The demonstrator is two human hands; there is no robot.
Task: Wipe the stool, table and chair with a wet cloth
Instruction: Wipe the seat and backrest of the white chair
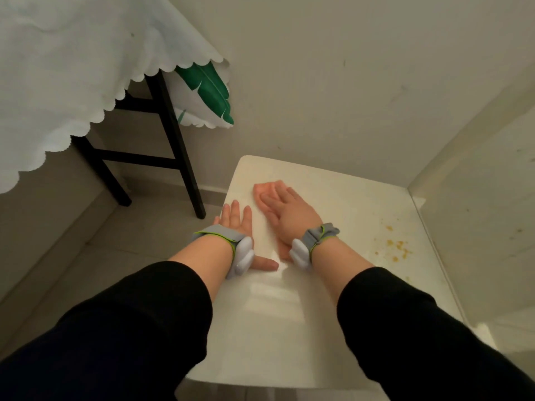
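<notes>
A white square stool or chair seat [333, 285] fills the lower middle of the head view. My right hand [286, 212] lies flat, fingers straight, pressing a pink cloth [262, 190] onto the far left part of the seat. The cloth shows beyond my fingertips and again beside my wrist. My left hand [236, 224] rests flat on the seat's left edge, thumb stretched out along the surface. Yellow-brown crumbs and stains [396, 247] dot the right side of the seat.
A table with black legs [176, 140] and a white scalloped tablecloth [72, 68] stands at the upper left; a green leaf print shows on its hanging corner. A pale wall runs behind, and another wall or panel [477, 212] closes the right side. Tiled floor lies at left.
</notes>
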